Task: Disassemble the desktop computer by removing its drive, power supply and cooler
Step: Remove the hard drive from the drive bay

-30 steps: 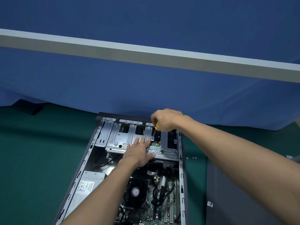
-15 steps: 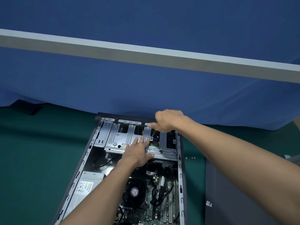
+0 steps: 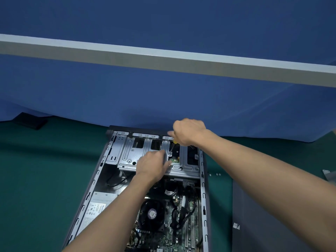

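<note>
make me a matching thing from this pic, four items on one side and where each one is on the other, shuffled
Things
1. screwdriver
2. power supply
3. cooler
4. grey panel

Places
a. flat on the mat, right of the case
b. gripped in the right hand
c. on the motherboard, inside the case
d. against the case's left wall

Pairs: 1-b, 2-d, 3-c, 4-a
</note>
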Demonstrator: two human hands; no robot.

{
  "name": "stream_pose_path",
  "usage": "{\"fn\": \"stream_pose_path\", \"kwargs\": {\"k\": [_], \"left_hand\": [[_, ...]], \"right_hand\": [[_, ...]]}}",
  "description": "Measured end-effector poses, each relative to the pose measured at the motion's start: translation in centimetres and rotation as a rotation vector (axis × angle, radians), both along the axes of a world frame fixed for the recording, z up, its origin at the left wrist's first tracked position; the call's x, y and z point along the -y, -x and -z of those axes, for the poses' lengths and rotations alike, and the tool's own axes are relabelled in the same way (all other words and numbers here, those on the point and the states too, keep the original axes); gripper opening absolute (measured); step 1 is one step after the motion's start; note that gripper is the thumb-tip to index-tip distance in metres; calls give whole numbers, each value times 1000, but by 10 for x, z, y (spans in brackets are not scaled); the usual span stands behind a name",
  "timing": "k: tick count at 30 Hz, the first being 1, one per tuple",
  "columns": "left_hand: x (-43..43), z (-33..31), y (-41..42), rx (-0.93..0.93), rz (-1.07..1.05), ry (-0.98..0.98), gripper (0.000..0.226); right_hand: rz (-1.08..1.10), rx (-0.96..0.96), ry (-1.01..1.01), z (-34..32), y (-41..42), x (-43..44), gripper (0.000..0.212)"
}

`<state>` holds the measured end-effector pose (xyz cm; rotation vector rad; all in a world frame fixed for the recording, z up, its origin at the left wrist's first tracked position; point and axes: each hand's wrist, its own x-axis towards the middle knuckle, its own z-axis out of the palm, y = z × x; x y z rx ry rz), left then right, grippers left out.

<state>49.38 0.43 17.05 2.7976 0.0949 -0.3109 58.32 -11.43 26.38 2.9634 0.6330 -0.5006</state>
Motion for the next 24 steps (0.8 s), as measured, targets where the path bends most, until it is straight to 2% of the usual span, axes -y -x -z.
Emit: {"fn": "stream_pose_path", "kwargs": {"k": [2, 4, 7, 9, 10, 11, 13, 15, 17, 20, 21, 22, 24], "left_hand": [[0, 1, -5, 76, -51, 48, 28], [-1, 2, -10, 97, -96, 111, 22], [3, 9, -18, 109, -105, 118, 18], [6, 14, -21, 110, -126, 117, 23], [7, 16, -23, 106, -140, 117, 26], [8, 18, -24, 102, -153, 119, 29], [9, 21, -25, 104, -174, 138, 31], [11, 23, -26, 112, -191, 153, 29], [12, 24, -28, 114, -201, 151, 26], [12, 25, -30, 108, -226, 159, 22], [12, 26, -30, 106, -230, 162, 22], [12, 26, -31, 105, -232, 162, 21], [11, 27, -31, 108, -235, 160, 21]], "right_hand": [[-27, 2, -41, 1, 0, 1, 29], [-43, -70, -102, -2, -1, 2, 5], [-82, -187, -178, -4, -3, 6, 20], [-101, -149, -133, 0, -4, 9, 11], [-105, -108, -90, 2, -4, 11, 15], [-100, -66, -52, 4, -5, 12, 29], [-92, -12, -62, 8, -7, 16, 43], [-116, -17, -100, 9, -7, 18, 33], [-127, -68, -161, 8, -9, 22, 5], [-143, -139, -199, 10, -9, 28, 15], [-153, -110, -188, 10, -9, 29, 9], [-155, -64, -157, 11, -8, 29, 13], [-153, 14, -89, 13, -7, 31, 37]]}}
